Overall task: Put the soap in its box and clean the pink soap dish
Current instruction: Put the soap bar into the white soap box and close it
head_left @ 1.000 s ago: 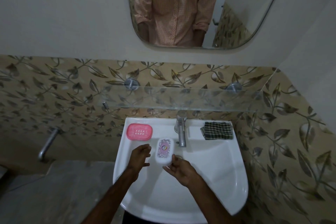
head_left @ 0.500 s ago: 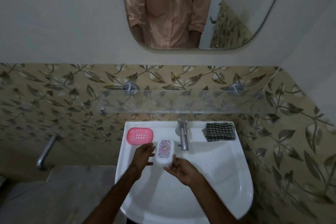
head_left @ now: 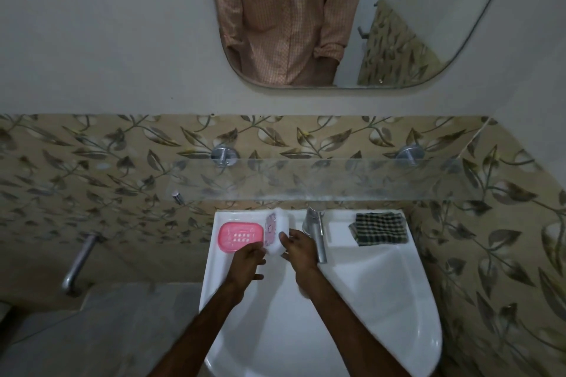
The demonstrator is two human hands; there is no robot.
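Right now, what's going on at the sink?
A person at the white sink holds a white soap box tipped on its edge between the left hand and the right hand, over the back ledge. The pink soap dish sits just left of the box with no soap on it. Whether the soap is inside the box can't be seen. No water shows at the tap. A checked cloth lies on the ledge to the right.

We can read no text, brand or number anywhere; the printed lid of the soap box (head_left: 271,228) is too blurred.
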